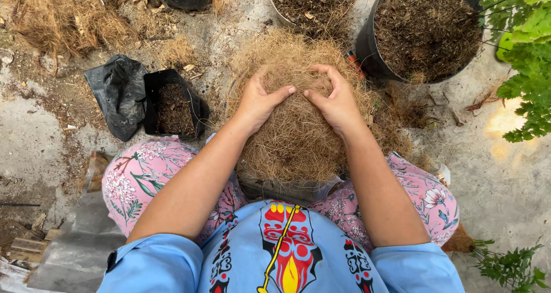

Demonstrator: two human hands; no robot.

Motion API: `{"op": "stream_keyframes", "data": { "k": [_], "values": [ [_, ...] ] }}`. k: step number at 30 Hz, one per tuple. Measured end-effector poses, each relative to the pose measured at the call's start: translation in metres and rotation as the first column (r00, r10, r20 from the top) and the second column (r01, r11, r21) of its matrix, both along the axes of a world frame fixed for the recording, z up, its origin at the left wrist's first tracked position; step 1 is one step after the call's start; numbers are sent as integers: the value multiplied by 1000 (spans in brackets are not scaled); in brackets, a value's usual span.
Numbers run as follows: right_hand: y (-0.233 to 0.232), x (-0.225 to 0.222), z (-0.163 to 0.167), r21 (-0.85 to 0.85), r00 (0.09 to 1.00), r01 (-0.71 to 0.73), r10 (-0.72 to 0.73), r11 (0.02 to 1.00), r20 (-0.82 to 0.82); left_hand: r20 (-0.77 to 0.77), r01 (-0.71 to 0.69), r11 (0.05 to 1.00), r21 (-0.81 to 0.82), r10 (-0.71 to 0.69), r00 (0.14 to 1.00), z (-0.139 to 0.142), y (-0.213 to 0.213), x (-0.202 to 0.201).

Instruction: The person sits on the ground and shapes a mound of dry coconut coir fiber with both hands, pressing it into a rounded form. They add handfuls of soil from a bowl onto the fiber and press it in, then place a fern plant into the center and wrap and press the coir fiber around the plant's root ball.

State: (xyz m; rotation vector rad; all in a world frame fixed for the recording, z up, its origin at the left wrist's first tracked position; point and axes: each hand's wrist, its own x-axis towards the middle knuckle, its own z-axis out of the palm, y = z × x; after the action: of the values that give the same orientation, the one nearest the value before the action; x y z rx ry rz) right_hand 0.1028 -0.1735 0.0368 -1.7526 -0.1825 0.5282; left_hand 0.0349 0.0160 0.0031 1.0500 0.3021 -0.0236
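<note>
While the person sits with knees apart, a large tan mound of dry, stringy coconut fibre (295, 126) rests between the legs, heaped over a partly hidden container at the lap. Left hand (258, 101) lies on the upper left of the mound with fingers curled, pinching a tuft; right hand (336, 101) lies on the upper right, fingers bent inward and closed on another tuft, the fingertips of both hands nearly meeting. By its look the fibre is light, springy and loosely tangled: it probably sheds strands and pulls apart rather than lifting whole, so hold is best taken deep in the mass or from below, not at the wispy edge.

Ground is rough, pale concrete (505, 184) strewn with fibre and soil. Just left of the knee stands a small black plastic nursery bag filled with dark soil (172, 103), with an empty crumpled black bag (115, 89) beside it. Beyond the mound sit a large black round pot of brown potting mix (425, 32) and a second, paler pot (313, 3). Green leafy foliage (525, 57) borders the right, and more dry fibre (57, 17) lies at upper left
</note>
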Motion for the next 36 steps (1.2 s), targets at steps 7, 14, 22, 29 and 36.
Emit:
{"op": "stream_keyframes", "data": {
  "k": [7, 14, 22, 29, 36],
  "values": [
    [-2, 8, -12, 178, 996, 83, -80, 980, -27, -5, -95, 988, 121, 96, 995, -6, -1, 7],
    [-4, 13, 13, -401, 946, 231, -109, 887, 304, -103, -63, 529, 846, 279, 955, -8, 16, 7],
    [-11, 24, 24, -513, 971, 169, -53, 841, 234, -23, -26, 237, 971, 203, 979, -10, 32, 12],
    [-21, 37, -24, -103, 953, 94, -60, 990, 298, 379, -338, 490, 804, 16, 925, -10, 27, 10],
    [-3, 32, -3, -413, 884, 92, 117, 906, 454, 114, -113, 173, 978, 8, 993, 11, 28, 12]
  ]
}}
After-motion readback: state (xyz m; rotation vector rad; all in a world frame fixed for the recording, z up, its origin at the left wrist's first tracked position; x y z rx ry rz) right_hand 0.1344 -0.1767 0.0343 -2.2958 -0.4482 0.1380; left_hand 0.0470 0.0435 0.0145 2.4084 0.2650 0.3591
